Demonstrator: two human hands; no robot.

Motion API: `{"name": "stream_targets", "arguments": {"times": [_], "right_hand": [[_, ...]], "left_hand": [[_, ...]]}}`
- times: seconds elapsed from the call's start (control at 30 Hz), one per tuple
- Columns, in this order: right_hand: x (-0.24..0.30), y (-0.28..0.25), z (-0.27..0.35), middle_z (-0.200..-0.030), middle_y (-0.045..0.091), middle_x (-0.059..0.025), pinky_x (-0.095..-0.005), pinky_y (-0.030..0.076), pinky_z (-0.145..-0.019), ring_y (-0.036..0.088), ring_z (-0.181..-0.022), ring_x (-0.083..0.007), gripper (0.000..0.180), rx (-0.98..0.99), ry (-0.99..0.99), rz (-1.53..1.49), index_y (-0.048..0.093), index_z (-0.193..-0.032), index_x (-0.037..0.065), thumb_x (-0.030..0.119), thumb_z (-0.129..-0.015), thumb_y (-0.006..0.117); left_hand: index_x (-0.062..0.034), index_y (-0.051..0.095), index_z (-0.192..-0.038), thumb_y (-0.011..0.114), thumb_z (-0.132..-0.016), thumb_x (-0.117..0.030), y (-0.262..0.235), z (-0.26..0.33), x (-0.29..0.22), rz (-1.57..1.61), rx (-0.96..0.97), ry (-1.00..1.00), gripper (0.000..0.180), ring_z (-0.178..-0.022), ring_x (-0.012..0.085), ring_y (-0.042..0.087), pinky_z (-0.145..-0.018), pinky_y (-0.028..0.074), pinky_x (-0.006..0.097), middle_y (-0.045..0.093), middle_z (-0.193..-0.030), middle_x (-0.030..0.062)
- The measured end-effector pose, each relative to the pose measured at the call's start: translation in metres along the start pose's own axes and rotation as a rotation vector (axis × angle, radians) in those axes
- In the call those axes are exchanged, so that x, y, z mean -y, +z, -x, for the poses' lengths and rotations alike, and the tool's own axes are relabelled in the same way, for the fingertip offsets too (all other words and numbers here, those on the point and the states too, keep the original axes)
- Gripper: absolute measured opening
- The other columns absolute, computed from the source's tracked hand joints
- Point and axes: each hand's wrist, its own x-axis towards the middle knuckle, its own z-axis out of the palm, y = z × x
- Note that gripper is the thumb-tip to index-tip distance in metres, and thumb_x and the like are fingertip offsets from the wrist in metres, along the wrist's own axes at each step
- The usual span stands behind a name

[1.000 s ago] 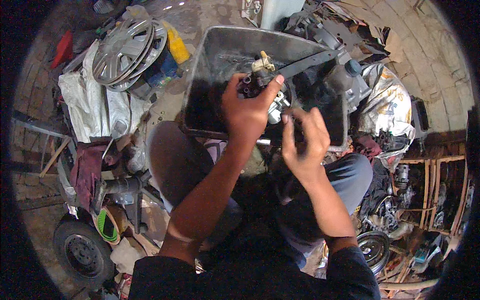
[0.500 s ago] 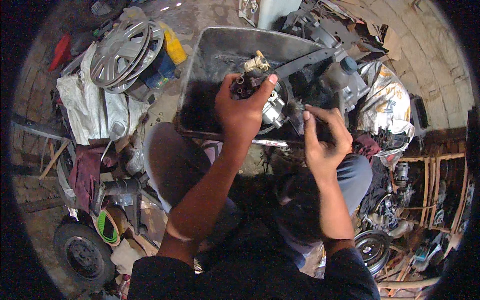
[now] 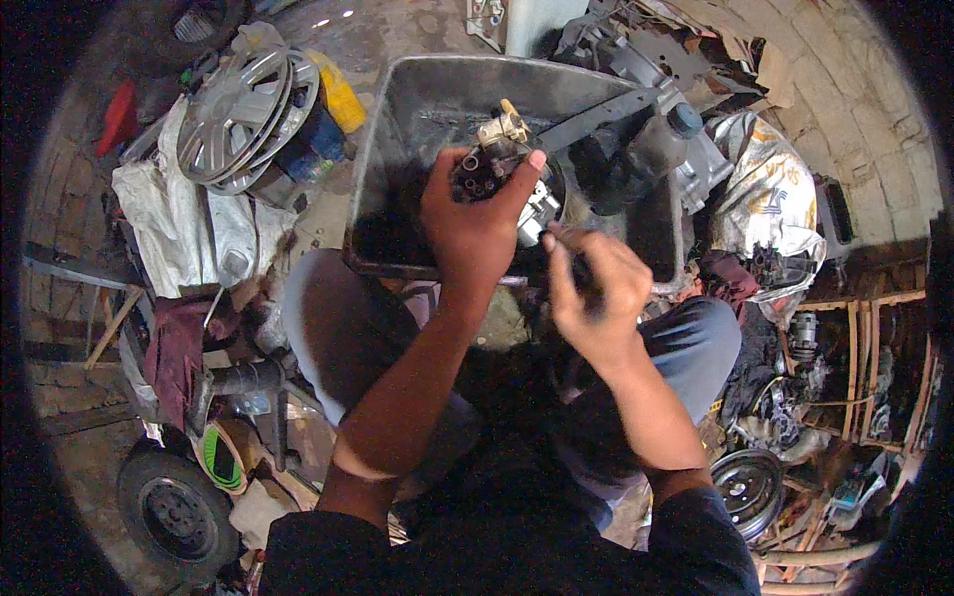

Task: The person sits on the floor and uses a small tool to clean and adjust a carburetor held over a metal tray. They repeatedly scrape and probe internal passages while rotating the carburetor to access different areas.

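Observation:
My left hand (image 3: 469,223) is wrapped round a carburetor-like metal part (image 3: 540,211), thumb across its top. The part has a silver body, dark round openings on the left and a tan fitting at its far end. It is held over the near side of a dark rectangular basin (image 3: 372,199). Close by on the right, my right hand (image 3: 601,293) is pinched, its fingertips at the silver body's lower right end. Whatever lies between those fingertips is too small and blurred to make out.
A dark flat bar (image 3: 596,117) slants across the basin beside a greyish bottle (image 3: 661,144) with a dark cap. Silver wheel covers (image 3: 234,119) and a yellow container (image 3: 338,94) lie at left. A tyre (image 3: 179,517) rests lower left, a black wheel rim (image 3: 747,487) lower right.
My right hand has moved left and slightly nearer, its fingertips now at the carburetor-like part. The left hand keeps its grip with a slight shift left.

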Motion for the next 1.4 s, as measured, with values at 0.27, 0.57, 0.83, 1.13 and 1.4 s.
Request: {"name": "stream_targets", "arguments": {"times": [0.27,0.57,0.83,1.13,1.4], "right_hand": [[0.001,-0.001,0.001,-0.082,0.072,-0.0179,-0.0343,0.053,-0.064,0.07,-0.068,-0.0299,0.009,0.055,0.004,0.008,0.07,-0.09,-0.004,-0.006,-0.081,0.073],[0.005,-0.012,0.006,-0.083,0.071,-0.0178,-0.037,0.054,-0.065,0.072,-0.071,-0.0332,0.008,0.047,0.141,-0.074,0.069,-0.092,-0.003,-0.005,-0.084,0.071],[0.002,-0.016,0.001,-0.081,0.07,-0.0187,-0.0376,0.053,-0.065,0.071,-0.072,-0.0331,0.009,-0.007,0.136,-0.076,0.07,-0.091,-0.004,-0.005,-0.083,0.07],[0.0,-0.021,-0.006,-0.081,0.07,-0.0178,-0.0361,0.052,-0.064,0.071,-0.07,-0.0304,0.008,-0.067,0.199,-0.083,0.069,-0.092,-0.005,-0.006,-0.084,0.07],[0.011,-0.023,-0.005,-0.079,0.07,-0.0172,-0.034,0.051,-0.06,0.068,-0.065,-0.0263,0.008,-0.078,0.178,-0.08,0.069,-0.091,-0.005,-0.008,-0.083,0.07]], "left_hand": [[-0.0044,0.064,-0.091,0.089,-0.081,-0.02,-0.002,0.001,-0.002,-0.077,-0.012,0.032,0.032,-0.07,0.0066,0.06,-0.066,0.05,0.027,0.069,-0.081,0.0003],[-0.0045,0.065,-0.092,0.089,-0.081,-0.019,-0.002,0.005,-0.005,0.013,0.052,0.044,0.03,-0.073,0.007,0.062,-0.067,0.05,0.026,0.07,-0.083,0.0012],[-0.0046,0.066,-0.092,0.089,-0.082,-0.019,-0.004,0.004,-0.003,0.016,0.093,0.039,0.029,-0.074,0.0071,0.062,-0.068,0.05,0.026,0.07,-0.083,0.0009],[-0.0038,0.068,-0.097,0.086,-0.084,-0.017,-0.007,0.005,-0.003,0.07,0.118,0.037,0.025,-0.074,0.0074,0.063,-0.068,0.051,0.026,0.071,-0.084,0.0012],[-0.0033,0.068,-0.102,0.086,-0.084,-0.016,-0.007,0.006,-0.006,0.153,0.105,-0.063,0.028,-0.082,0.0092,0.065,-0.074,0.052,0.027,0.072,-0.092,0.0025]]}}
